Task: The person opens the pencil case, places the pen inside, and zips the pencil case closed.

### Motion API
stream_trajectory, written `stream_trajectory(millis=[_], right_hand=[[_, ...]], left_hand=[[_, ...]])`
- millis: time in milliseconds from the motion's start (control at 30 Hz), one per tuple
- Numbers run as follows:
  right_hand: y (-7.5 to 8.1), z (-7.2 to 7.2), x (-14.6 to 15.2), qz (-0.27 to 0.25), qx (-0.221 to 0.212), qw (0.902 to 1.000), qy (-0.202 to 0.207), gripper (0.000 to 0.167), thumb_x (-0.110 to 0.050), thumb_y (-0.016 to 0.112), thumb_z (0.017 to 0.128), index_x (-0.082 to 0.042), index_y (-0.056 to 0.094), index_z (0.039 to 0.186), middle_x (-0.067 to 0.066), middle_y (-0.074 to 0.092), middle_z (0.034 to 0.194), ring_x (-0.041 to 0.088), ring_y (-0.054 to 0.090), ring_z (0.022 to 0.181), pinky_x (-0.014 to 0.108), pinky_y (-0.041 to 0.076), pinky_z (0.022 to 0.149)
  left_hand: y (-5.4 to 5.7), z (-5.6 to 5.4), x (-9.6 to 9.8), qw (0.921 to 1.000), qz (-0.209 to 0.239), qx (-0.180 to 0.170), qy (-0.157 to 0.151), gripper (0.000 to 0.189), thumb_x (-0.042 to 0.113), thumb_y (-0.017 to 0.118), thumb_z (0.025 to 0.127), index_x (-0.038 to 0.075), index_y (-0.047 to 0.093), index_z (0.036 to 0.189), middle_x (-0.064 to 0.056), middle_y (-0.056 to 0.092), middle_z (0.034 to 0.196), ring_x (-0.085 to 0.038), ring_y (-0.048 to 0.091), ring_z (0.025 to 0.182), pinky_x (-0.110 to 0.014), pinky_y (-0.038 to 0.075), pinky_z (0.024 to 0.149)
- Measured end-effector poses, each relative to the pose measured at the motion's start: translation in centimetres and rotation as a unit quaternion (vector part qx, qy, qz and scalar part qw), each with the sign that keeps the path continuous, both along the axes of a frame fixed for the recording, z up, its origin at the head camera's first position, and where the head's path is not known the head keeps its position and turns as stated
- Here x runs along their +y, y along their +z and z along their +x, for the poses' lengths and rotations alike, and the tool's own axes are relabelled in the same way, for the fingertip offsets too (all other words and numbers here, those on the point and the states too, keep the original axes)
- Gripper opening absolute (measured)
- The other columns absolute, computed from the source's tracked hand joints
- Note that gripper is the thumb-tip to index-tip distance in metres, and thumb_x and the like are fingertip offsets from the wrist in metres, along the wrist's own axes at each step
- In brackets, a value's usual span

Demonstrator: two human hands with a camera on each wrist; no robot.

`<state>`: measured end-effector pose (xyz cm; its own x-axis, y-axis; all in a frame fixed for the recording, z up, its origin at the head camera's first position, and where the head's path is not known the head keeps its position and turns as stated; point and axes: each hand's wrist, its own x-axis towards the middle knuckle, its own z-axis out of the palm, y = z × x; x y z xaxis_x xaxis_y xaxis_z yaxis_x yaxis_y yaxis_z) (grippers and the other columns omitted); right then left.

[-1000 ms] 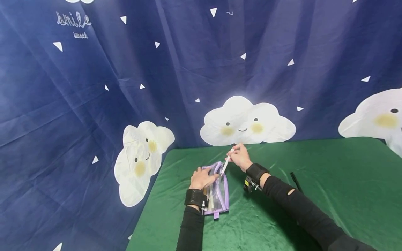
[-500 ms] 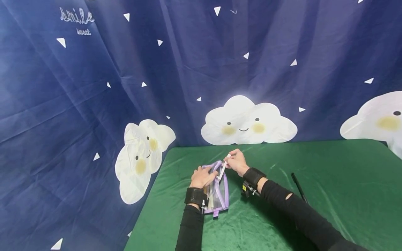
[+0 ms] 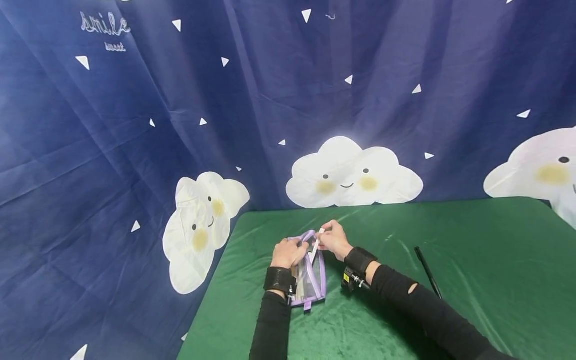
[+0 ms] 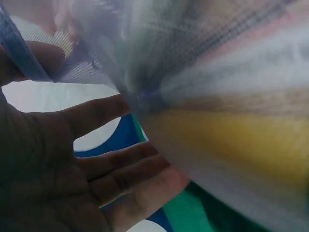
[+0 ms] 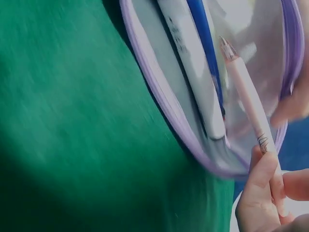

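Observation:
A clear mesh pencil case [image 3: 323, 280] with purple edging lies on the green cloth, its mouth at the far end. My left hand [image 3: 284, 253] holds its left side near the mouth; the left wrist view has the thumb at the purple edge [image 4: 21, 50] and the fingers against the outside. Between thumb and fingers, my right hand [image 3: 334, 240] pinches a pale pink pen [image 5: 248, 92] by its rear end. The metal tip points into the case. Inside lie a white pen [image 5: 195, 72], a blue one [image 5: 206, 43] and other blurred items, partly under my left hand.
To the right, a black pen [image 3: 427, 272] lies on the green cloth [image 3: 373, 325], partly behind my right sleeve. A dark blue curtain [image 3: 270, 75] with white clouds hangs along the table's back and left edges.
My right hand has moved nearer and left, bringing the pale pink pen from above the case's mouth down into it. My left hand stays on the case.

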<state>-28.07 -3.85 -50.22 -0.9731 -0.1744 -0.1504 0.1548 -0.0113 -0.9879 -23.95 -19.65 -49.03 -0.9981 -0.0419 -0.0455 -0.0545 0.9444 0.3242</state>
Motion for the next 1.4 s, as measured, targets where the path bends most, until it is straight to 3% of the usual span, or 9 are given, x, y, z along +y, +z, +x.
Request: stream_trajectory(millis=[200,300,500,700,933,1033,1233,1333,1400], right_hand=[[-0.7,1.1,-1.1,-0.016,-0.013,0.9995,0.026,0.031,0.009,0.056,0.089,0.005,0.045,0.118,0.010,0.065,0.076,0.012,0.061,0.058,0.024,0.058,0.058],[-1.0,1.4,-1.5,-0.025,-0.024,0.9988,0.034,0.031,0.011,0.054,0.088,0.005,0.044,0.117,0.006,0.061,0.071,0.012,0.061,0.056,0.024,0.058,0.058],[-1.0,1.9,-1.9,-0.024,-0.028,0.9981,0.048,0.029,0.012,0.055,0.086,0.005,0.046,0.113,0.005,0.062,0.071,0.011,0.061,0.058,0.024,0.058,0.057],[-0.9,2.5,-2.1,-0.014,-0.008,0.9984,0.054,0.037,0.014,0.051,0.075,0.003,0.049,0.111,0.002,0.058,0.070,0.013,0.059,0.064,0.025,0.056,0.059],[-1.2,3.4,-2.6,-0.007,-0.010,0.9967,0.081,0.043,0.015,0.046,0.074,0.005,0.054,0.115,0.000,0.049,0.070,0.010,0.052,0.061,0.020,0.045,0.055],[-1.2,3.7,-2.8,0.005,-0.002,0.9964,0.085,0.046,0.014,0.046,0.074,0.005,0.057,0.117,0.004,0.053,0.080,0.012,0.053,0.062,0.021,0.044,0.054],[-1.3,3.9,-2.9,0.012,0.001,0.9951,0.098,0.049,0.013,0.050,0.072,0.003,0.060,0.119,0.018,0.063,0.109,0.017,0.063,0.072,0.025,0.053,0.058],[-1.4,4.1,-2.8,0.024,0.012,0.9940,0.106,0.052,0.014,0.052,0.072,0.003,0.063,0.121,0.013,0.064,0.096,0.015,0.062,0.068,0.024,0.052,0.057],[-1.4,4.2,-2.8,0.040,0.026,0.9922,0.115,0.057,0.015,0.051,0.071,0.002,0.063,0.125,0.006,0.059,0.079,0.012,0.056,0.061,0.023,0.047,0.054]], left_hand=[[0.2,-0.4,0.4,0.9997,-0.015,0.020,-0.006,0.057,0.047,0.047,0.096,0.006,0.071,0.126,-0.027,0.068,0.127,-0.046,0.066,0.115,-0.053,0.054,0.095],[0.2,-0.6,0.3,0.9996,-0.020,0.015,-0.015,0.056,0.046,0.044,0.097,0.008,0.070,0.129,-0.025,0.068,0.129,-0.047,0.065,0.117,-0.054,0.053,0.097],[0.4,-0.9,0.1,0.9995,-0.013,-0.017,-0.024,0.062,0.046,0.034,0.096,0.011,0.065,0.138,-0.019,0.066,0.136,-0.044,0.060,0.125,-0.054,0.048,0.105],[0.8,-1.1,0.1,0.9987,-0.008,-0.031,-0.039,0.063,0.047,0.031,0.098,0.011,0.064,0.138,-0.017,0.066,0.137,-0.044,0.059,0.125,-0.055,0.045,0.107],[1.2,-0.7,-0.1,0.9980,0.004,-0.052,-0.035,0.063,0.047,0.030,0.099,0.014,0.060,0.143,-0.015,0.063,0.142,-0.042,0.055,0.133,-0.054,0.042,0.112],[1.2,-0.7,-0.2,0.9980,0.009,-0.051,-0.036,0.063,0.047,0.030,0.098,0.015,0.060,0.143,-0.015,0.063,0.142,-0.042,0.055,0.134,-0.054,0.043,0.112],[1.1,-0.5,-0.5,0.9980,0.026,-0.037,-0.043,0.060,0.045,0.031,0.097,0.018,0.065,0.138,-0.014,0.065,0.140,-0.042,0.057,0.132,-0.054,0.044,0.110],[1.1,-0.4,-0.6,0.9979,0.035,-0.036,-0.041,0.059,0.044,0.031,0.098,0.016,0.067,0.135,-0.016,0.065,0.139,-0.043,0.057,0.131,-0.055,0.045,0.109],[1.1,-0.4,-0.6,0.9978,0.037,-0.039,-0.037,0.059,0.044,0.030,0.099,0.015,0.068,0.133,-0.017,0.065,0.139,-0.043,0.056,0.132,-0.054,0.044,0.110]])
